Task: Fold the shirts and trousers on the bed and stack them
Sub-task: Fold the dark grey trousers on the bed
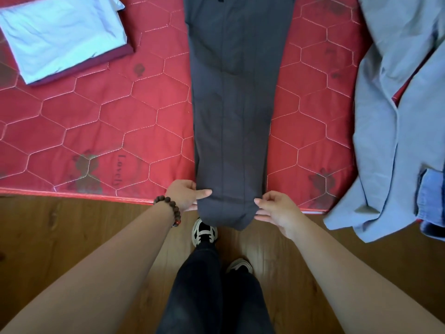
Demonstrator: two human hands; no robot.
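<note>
Nearest to me, my shoes (204, 231) stood on the wooden floor (72, 225) at 6 o'clock, tight against the bed edge. Just beyond, my left hand (186, 195) pinched the left corner of the dark grey trousers' (236, 104) cuff end, thumb on top and fingers beneath; a bead bracelet (168, 209) sat on that wrist. My right hand (277, 208) pinched the opposite corner the same way. The cuffs hung slightly over the mattress edge — held so, I judge, to keep the hem square before carrying it up toward the waistband.

The trousers lay already doubled leg on leg, running straight toward 12 o'clock across the red quilted mattress (108, 121). At 3 o'clock a pale blue garment (397, 128) sprawled unfolded, with denim (431, 201) showing beneath its near edge — work outstanding. At 10 o'clock, farthest off, a folded light shirt (60, 37) rested on a maroon piece (96, 63), evidently the stack begun.
</note>
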